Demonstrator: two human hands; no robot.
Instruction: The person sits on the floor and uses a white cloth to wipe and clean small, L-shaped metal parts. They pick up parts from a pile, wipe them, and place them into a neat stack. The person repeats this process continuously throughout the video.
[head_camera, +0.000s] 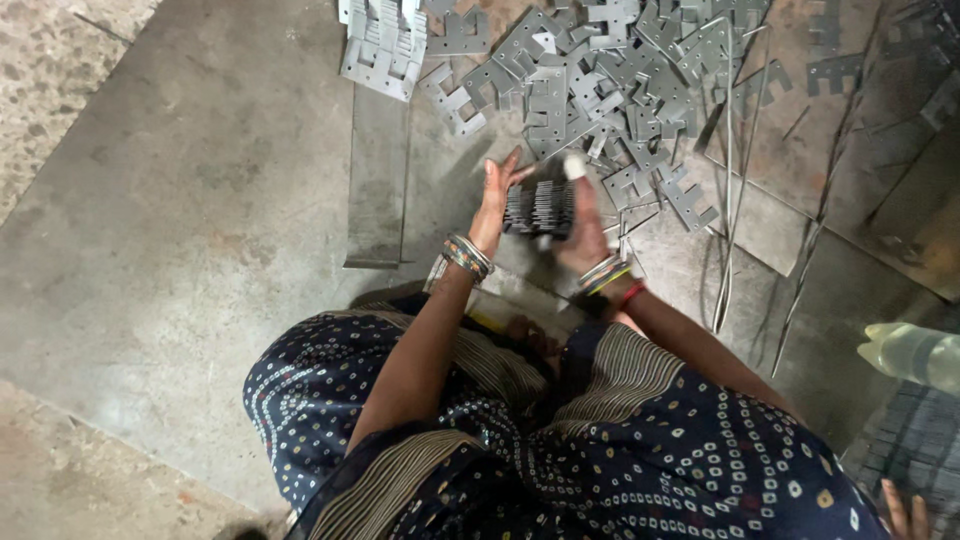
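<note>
A stack (540, 208) of thin, flat, dark grey metal plates, edges aligned into a ribbed block, is held upright between both hands just above the floor. The left hand (493, 200) lies flat against the stack's left face, fingers extended and palm open. The right hand (582, 225) curls around the right face, fingers closed on the plates; one fingertip wears a pale covering. Several metal bangles ring each wrist, with a red thread on the right.

Beyond the stack lies a pile (610, 80) of loose notched plates with punched holes, dull grey, too many and too overlapped to count. A second, neater bundle (382, 45) lies at upper left. One long flat strip (377, 180) lies on the worn steel sheet (200, 220) covering the floor. Thin wire rods (728, 200) lie to the right. A clear plastic bottle (912, 355) shows at the right edge.
</note>
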